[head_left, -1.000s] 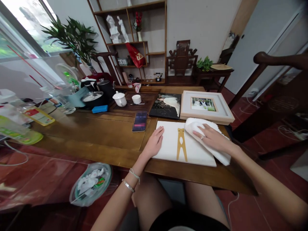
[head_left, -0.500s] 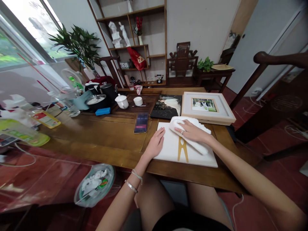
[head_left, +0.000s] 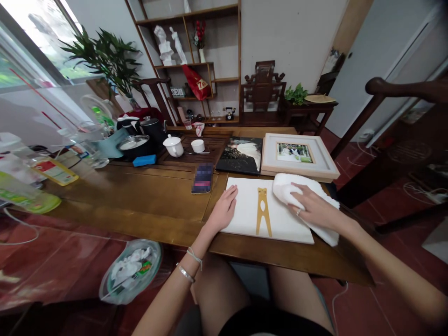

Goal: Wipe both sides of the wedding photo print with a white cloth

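Note:
A white rectangular board (head_left: 241, 219) lies flat at the front of the wooden table, with a gold A-shaped stand leg (head_left: 263, 212) in its middle. My left hand (head_left: 226, 207) rests on the board's left edge, its fingers stretched out. On the right side, my right hand (head_left: 311, 205) presses and grips a bunched white towel (head_left: 285, 186). Part of the towel hangs past the board's right edge and covers its upper right corner. A phone (head_left: 202, 178) lies left of the board.
Behind the board are a dark photo panel (head_left: 233, 161) and a light wooden picture frame (head_left: 325, 163). A lidded white teapot (head_left: 173, 146), a white cup (head_left: 198, 145) and a blue block (head_left: 144, 160) stand farther left. A waste bin (head_left: 159, 249) is below the table edge.
My right hand has slid the towel to the right across the board, uncovering the top of the gold stand leg. My left hand stays at the left edge.

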